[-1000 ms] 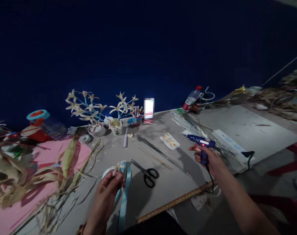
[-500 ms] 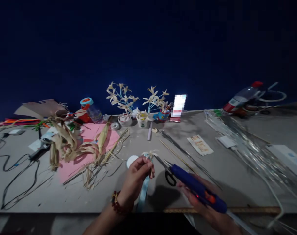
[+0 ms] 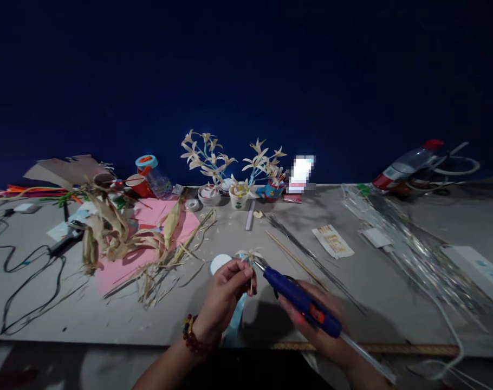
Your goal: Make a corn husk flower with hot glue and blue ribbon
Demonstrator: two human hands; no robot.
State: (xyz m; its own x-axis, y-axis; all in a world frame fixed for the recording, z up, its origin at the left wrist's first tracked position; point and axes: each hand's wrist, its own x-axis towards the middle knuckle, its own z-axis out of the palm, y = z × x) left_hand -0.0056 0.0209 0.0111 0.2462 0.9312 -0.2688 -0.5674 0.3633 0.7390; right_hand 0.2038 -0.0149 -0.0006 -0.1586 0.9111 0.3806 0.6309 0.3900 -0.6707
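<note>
My left hand (image 3: pixel 233 284) pinches a small pale husk flower (image 3: pixel 250 254) by its stem, petals spread above the fingertips. Wrapped round a blue glue gun (image 3: pixel 301 300) is my right hand (image 3: pixel 311 319); a clear glue stick (image 3: pixel 368 357) pokes out of the gun's rear. The gun's metal nozzle points left, right by the flower's base; whether it touches I cannot tell. Beneath my left hand hangs a light blue ribbon (image 3: pixel 235 322), and a white disc (image 3: pixel 221 264) lies just behind it. Black scissors are mostly hidden behind the gun.
Dry corn husks (image 3: pixel 112 233) lie on pink paper (image 3: pixel 185 222) at left, near black cables (image 3: pixel 11 292). Finished flower stems (image 3: pixel 206 157) stand in small cups at the back. Wires (image 3: pixel 311 254), a stick (image 3: pixel 291 253), a paper packet (image 3: pixel 332 241) and a plastic bottle (image 3: pixel 409 165) are at right.
My right hand has brought the glue gun leftward, so its nozzle is now close to the flower. My left hand keeps its hold, almost in the same place. The view has shifted slightly.
</note>
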